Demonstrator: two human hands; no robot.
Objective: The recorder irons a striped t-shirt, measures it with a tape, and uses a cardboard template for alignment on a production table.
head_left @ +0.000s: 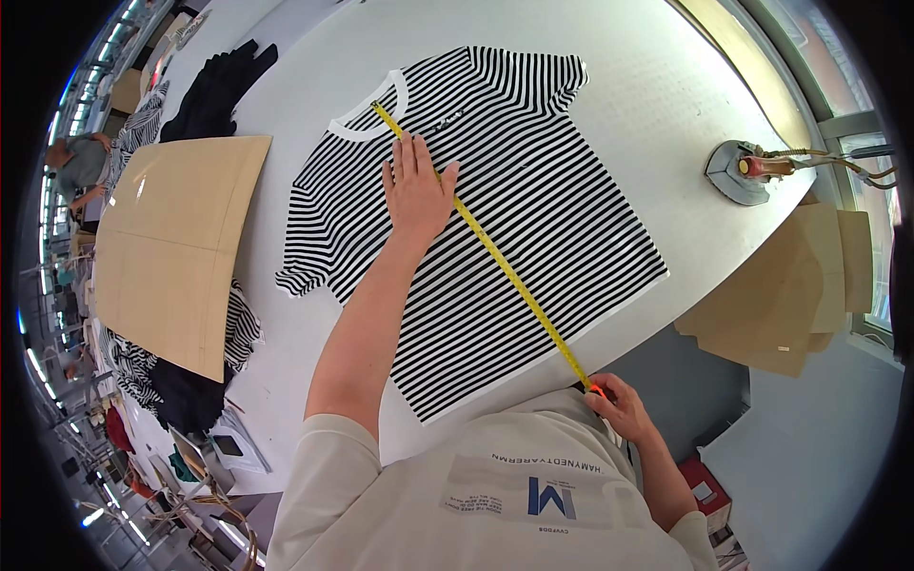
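A yellow tape (495,252) is pinned flat under the open left hand (416,190) near the collar of a striped shirt (495,209), while its lower end is pinched in the narrow grip of the right hand (624,404) just past the hem. The shirt is spread flat on the white table (666,86), with the tape drawn diagonally across it. A tan board (171,247) is laid to the left over more striped and dark garments (214,90). An iron (743,171) is parked well to the right, near the table's edge. Cardboard sheets (790,295) are stacked below that edge.
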